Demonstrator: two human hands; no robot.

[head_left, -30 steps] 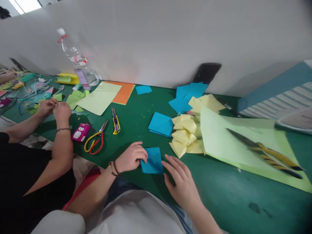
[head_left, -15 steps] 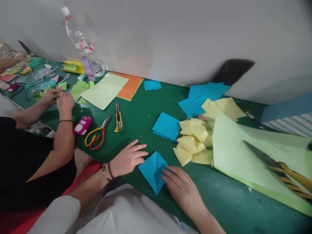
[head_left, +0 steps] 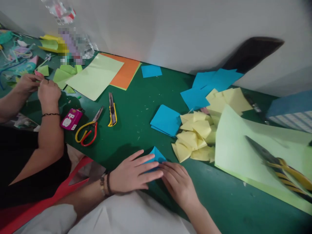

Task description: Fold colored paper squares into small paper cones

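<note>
Blue paper (head_left: 156, 154) is being covered in most part by the left grip (head_left: 133, 172), which is being held released, palm down, with the fingers spread across the sheet. Its right side is being touched by the right grip (head_left: 177, 182); whether the edge is being pinched there cannot be told. Between and slightly beyond both grips, only the far corner of the sheet is being left visible on the green desk (head_left: 134, 120).

Farther beyond the right grip, a stack of blue squares (head_left: 166, 120) is being bordered by folded yellow pieces (head_left: 195, 138). To the right of this grip, pale green sheets (head_left: 231, 139) are being overlain by black-and-yellow scissors (head_left: 276, 159). Beyond the left grip and to its left, a yellow cutter (head_left: 112, 110), red-and-yellow scissors (head_left: 91, 128) and a magenta box (head_left: 72, 119) are being seen. Farther left, a small pink item (head_left: 39, 74) is being held by a co-worker's hands (head_left: 48, 94).
</note>
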